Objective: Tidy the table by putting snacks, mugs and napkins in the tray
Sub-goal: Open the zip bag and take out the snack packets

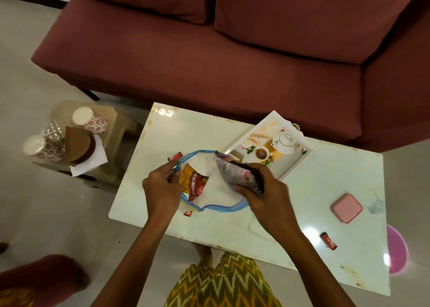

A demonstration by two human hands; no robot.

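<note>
A clear zip bag with a blue rim (216, 207) lies open on the white table (290, 213). My left hand (160, 188) pinches the bag's left rim. My right hand (263, 190) grips a dark purple snack packet (235, 172) over the bag's mouth. A yellow and red snack packet (194, 183) sits inside the bag. The white tray (292, 168) with a printed teapot picture stands just behind my right hand. Small red sweets lie on the table: one at the bag's far left (175, 157), one at its near edge (188, 213), one at the near right (328, 240).
A pink square case (347, 207) rests on the table's right side. A low stool (111, 143) to the left carries two floral mugs (44, 148) (90, 120), a brown holder (80, 147) and white napkins (92, 161). A maroon sofa (232, 50) stands behind the table.
</note>
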